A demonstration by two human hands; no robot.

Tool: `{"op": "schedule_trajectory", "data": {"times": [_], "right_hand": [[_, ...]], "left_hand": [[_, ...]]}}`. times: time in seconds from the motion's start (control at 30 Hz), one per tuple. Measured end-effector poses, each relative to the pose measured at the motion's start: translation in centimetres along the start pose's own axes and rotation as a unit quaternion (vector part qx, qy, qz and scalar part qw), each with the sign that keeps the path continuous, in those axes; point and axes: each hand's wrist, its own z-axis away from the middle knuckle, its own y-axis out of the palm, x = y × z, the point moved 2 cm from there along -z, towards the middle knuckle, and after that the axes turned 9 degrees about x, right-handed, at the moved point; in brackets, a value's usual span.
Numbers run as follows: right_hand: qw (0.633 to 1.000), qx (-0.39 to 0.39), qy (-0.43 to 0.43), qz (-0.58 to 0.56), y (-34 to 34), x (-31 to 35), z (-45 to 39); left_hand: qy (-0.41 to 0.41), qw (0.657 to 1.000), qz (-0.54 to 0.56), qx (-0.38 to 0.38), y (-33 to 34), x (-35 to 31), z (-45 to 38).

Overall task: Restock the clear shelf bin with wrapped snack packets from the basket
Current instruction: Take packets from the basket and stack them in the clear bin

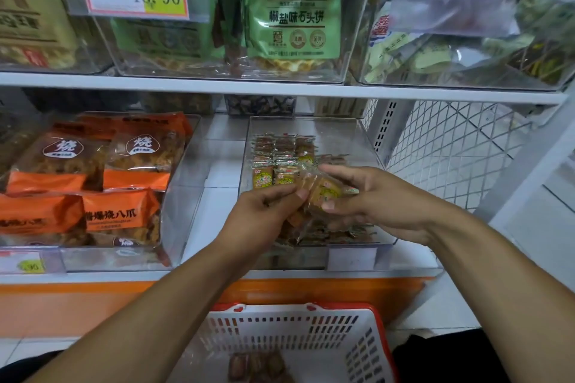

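Both grips pinch one bundle of wrapped snack packets: right hand around its right end, left hand at its left. The bundle's long axis runs left-right, over the clear shelf bin, just ahead of stacked rows.

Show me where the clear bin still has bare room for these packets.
The clear bin is bare along its back wall and right side, beside the packet rows. Its front is crowded: loose packets lie there, and both hands, left and right, hold packets above them.
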Motion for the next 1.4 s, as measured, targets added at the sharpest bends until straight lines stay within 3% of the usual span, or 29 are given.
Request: {"op": "schedule_trajectory", "data": {"times": [0.17, 0.27, 0.37, 0.5, 0.63, 0.77, 0.83, 1.1, 1.2, 1.27, 1.33, 1.4], "right_hand": [[0.997, 0.021, 0.039, 0.070, -1.4, 0.1, -0.6], [0.993, -0.079, 0.024, 0.079, -3.2, 0.5, -2.6], [0.929, -0.221, 0.041, 0.293, -5.4, 1.2, -6.4], [0.868, -0.254, 0.116, 0.410, -7.0, -0.3, -11.3], [0.874, -0.280, 0.106, 0.383, -8.4, -0.6, -14.4], [0.917, -0.282, 0.071, 0.273, -8.9, -0.8, -15.4], [0.905, -0.313, 0.061, 0.283, -9.0, -1.0, -15.3], [0.876, -0.309, 0.055, 0.367, -7.4, -1.5, -14.6], [0.868, -0.337, -0.038, 0.362, -5.6, 1.1, -12.7], [0.907, -0.282, -0.073, 0.304, -3.5, 2.5, -10.4], [0.963, -0.125, -0.036, 0.237, -0.8, 2.6, -7.1], [0.987, -0.012, -0.023, 0.161, 1.5, 1.8, -4.3]], "left_hand": [[-0.009, 1.000, 0.018, 0.002, 0.3, 0.6, -0.9], [-0.012, 0.998, 0.047, -0.043, 0.4, 1.0, -1.6], [-0.016, 0.997, 0.051, -0.059, 0.8, 1.2, -2.2], [-0.031, 0.995, 0.075, -0.049, 1.2, 1.6, -2.7], [-0.054, 0.992, 0.097, -0.055, 1.0, 2.1, -3.3], [-0.062, 0.992, 0.098, -0.045, 1.0, 2.5, -3.6], [-0.064, 0.993, 0.090, -0.036, 0.9, 2.5, -3.5], [-0.056, 0.991, 0.116, -0.044, 0.6, 1.4, -2.9], [-0.029, 0.988, 0.131, -0.072, 0.1, 0.9, -2.3], [0.002, 0.987, 0.136, -0.086, -0.3, 0.5, -1.8], [0.038, 0.987, 0.134, -0.083, -0.4, 0.0, -1.3], [0.066, 0.986, 0.127, -0.080, -0.3, -0.4, -0.7]]}}
